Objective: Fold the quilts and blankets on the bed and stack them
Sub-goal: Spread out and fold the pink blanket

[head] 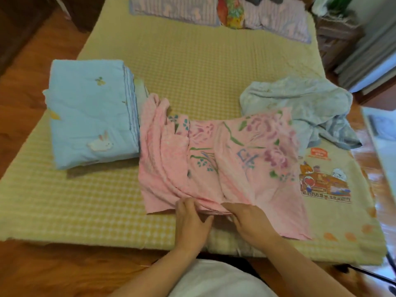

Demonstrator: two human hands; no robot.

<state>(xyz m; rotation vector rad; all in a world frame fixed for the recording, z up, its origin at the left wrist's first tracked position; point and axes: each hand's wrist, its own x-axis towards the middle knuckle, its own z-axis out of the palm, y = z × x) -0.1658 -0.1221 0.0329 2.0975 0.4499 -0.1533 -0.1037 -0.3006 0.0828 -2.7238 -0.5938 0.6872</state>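
A pink floral blanket (225, 163) lies partly folded and rumpled across the near side of the bed (192, 78). My left hand (190, 219) pinches its near edge at the bed's front. Beside it, my right hand (250, 221) grips the same edge, fingers curled into the cloth. A light blue quilt with a rabbit patch (92, 116) sits folded at the left. At the right lies a crumpled pale blue blanket (304, 106). Under the pink blanket's right side spreads a beige blanket with a cartoon print (327, 185).
Striped pillows (177, 9) and a colourful cushion (232, 12) lie at the head of the bed. Wooden floor (42, 50) runs along the left and front. Furniture (336, 37) stands at the right.
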